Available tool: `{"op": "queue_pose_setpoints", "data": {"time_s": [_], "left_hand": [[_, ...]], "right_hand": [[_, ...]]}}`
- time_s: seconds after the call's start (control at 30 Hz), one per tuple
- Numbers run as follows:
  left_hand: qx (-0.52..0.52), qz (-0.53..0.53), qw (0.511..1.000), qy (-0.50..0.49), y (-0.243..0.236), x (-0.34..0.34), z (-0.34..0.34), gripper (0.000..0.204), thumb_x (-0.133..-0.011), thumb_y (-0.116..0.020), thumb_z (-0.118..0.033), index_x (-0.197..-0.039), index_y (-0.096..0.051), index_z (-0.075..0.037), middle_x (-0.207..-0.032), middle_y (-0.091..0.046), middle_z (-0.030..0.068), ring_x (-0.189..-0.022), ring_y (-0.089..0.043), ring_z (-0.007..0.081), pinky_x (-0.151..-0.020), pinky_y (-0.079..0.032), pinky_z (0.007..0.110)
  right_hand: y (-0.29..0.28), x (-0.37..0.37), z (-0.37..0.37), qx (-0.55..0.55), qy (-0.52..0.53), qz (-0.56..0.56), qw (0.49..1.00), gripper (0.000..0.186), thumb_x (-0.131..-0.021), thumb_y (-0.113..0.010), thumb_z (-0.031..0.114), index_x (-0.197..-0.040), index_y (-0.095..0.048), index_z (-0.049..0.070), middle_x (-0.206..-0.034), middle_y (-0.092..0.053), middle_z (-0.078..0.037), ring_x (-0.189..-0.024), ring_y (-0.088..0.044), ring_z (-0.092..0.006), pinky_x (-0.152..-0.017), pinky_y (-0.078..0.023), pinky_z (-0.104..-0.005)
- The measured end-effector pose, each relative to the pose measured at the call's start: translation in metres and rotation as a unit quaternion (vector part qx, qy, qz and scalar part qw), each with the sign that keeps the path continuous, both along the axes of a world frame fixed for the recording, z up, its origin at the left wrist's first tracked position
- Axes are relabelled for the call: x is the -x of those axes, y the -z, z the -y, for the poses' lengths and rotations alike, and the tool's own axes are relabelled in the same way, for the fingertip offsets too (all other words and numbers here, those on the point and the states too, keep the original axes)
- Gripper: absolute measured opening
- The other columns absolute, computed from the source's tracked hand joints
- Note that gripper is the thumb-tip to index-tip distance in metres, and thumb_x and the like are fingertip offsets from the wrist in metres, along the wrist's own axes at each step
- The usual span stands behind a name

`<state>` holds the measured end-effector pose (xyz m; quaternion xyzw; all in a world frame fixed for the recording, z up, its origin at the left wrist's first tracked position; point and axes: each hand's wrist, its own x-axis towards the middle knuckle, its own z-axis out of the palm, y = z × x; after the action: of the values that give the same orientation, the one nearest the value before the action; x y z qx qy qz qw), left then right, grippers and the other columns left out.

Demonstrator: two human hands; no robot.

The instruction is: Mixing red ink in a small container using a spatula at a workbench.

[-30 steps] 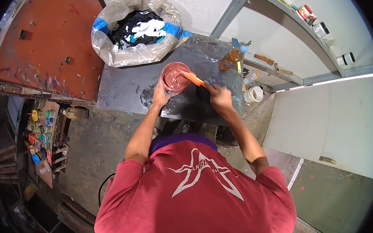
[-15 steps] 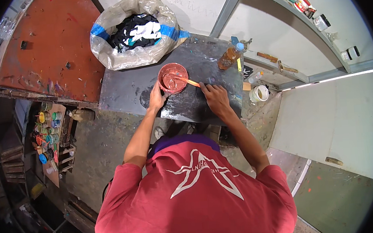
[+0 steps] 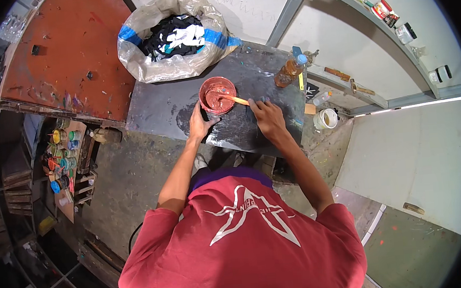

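A round red tub (image 3: 219, 112) of thick reddish paint stands on the dark, paint-stained table (image 3: 157, 104). My left hand (image 3: 200, 126) is cupped against its near left side, fingers along the wall and thumb reaching across the front. In my right hand (image 3: 270, 120) is the end of an orange-yellow stirring stick (image 3: 237, 99). The stick slants over the tub's right rim, and its far end sits in the paint. What shape that end has is hidden by paint.
Behind the tub stands a large plastic sack (image 3: 168, 70) of black and white cloth scraps. A bottle of brown liquid (image 3: 288, 71) with a blue cap is at the back right. A red-brown board (image 3: 67, 65) lies left; a white bucket (image 3: 325, 118) stands right of the table.
The view has shifted slightly. The stick has swung a little in the paint, and my right hand has moved with it. My left thumb is now stretched farther from the fingers.
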<state>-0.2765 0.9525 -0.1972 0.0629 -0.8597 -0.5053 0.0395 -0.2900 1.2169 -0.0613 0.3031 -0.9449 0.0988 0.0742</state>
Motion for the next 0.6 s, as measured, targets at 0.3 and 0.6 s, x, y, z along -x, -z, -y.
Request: {"op": "queue_pose_setpoints", "data": {"time_s": [0.3,0.6], "left_hand": [[-0.008,-0.003,1.0,-0.012,-0.011,0.002,-0.002,0.11,-0.058,-0.099,-0.023,-0.148,-0.04,0.002,-0.142,-0.056,0.0232,-0.133,-0.054,0.0371,-0.113,-0.043,0.045],[-0.007,-0.001,1.0,-0.018,-0.01,0.001,-0.003,0.112,-0.058,-0.099,-0.024,-0.15,-0.039,0.0,-0.144,-0.056,0.0216,-0.135,-0.053,0.0335,-0.114,-0.041,0.043]], "right_hand": [[-0.02,-0.006,0.005,0.068,0.007,-0.032,0.997,0.048,-0.082,-0.057,0.004,-0.13,-0.062,0.001,-0.1,-0.066,-0.01,-0.091,-0.065,-0.0287,-0.077,-0.054,-0.0396],[-0.032,-0.008,0.01,0.083,0.028,-0.032,0.996,0.054,-0.076,-0.067,-0.002,-0.129,-0.065,0.006,-0.098,-0.067,-0.01,-0.088,-0.065,-0.0293,-0.076,-0.056,-0.0405]]}}
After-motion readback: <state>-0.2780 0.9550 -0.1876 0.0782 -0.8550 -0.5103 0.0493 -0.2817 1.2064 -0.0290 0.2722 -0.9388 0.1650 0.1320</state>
